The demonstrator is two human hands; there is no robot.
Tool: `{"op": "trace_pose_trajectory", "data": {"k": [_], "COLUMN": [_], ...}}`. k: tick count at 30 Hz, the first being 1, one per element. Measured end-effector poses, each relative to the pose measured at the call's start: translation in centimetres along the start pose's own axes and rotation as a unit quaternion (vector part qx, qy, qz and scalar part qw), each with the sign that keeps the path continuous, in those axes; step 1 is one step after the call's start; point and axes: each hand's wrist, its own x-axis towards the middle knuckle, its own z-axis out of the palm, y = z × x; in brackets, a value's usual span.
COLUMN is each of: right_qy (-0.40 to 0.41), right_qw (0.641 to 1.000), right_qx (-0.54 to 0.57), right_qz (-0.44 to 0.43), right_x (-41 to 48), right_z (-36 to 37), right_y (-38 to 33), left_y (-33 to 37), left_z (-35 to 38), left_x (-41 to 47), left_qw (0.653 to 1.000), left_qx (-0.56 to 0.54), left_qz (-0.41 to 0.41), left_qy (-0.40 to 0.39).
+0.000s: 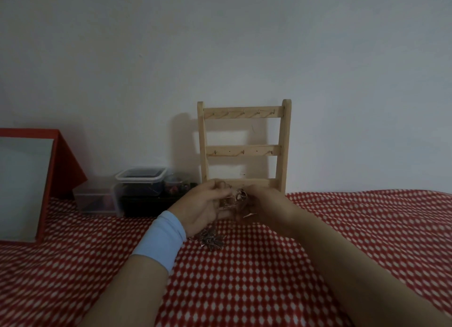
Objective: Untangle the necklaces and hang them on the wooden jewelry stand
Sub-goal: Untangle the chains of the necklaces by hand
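A tangle of thin metal necklaces (234, 199) is held between both hands just above the red patterned cloth. My left hand (203, 206), with a light blue wristband, pinches the tangle from the left. My right hand (264, 204) grips it from the right. A bunch of chain and pendants (211, 240) hangs down from the tangle and lies on the cloth below my left hand. The wooden jewelry stand (244, 145) leans upright against the wall right behind the hands, with small hooks on its rungs and nothing hanging on them.
Clear plastic boxes (141, 187) with dark contents stand against the wall left of the stand. A red-framed mirror (27, 182) stands at the far left. The red and white cloth (244, 277) covers the surface in front.
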Motion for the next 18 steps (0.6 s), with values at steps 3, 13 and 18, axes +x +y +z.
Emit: {"op": "trace_pose_trajectory", "data": {"k": [3,13,18], "right_qy": [0.001,0.143,0.099], "right_qw": [0.999,0.982,0.992], "right_qx": [-0.027,-0.117,-0.061], "right_qz": [-0.028,-0.044,-0.044], "right_x": [-0.1,0.3,0.0], "right_z": [-0.3,-0.5,-0.1], "right_y": [0.3,0.9,0.8], "left_y": [-0.4,0.9,1.0], "left_z": [-0.8,-0.8,-0.6], "left_x": [0.4,-0.1,-0.4], "left_qw": [0.992,0.91,0.845], "left_qx": [0.094,0.4,0.527], "left_qz": [-0.016,-0.009,-0.006], "left_qy": [0.084,0.111,0.085]}}
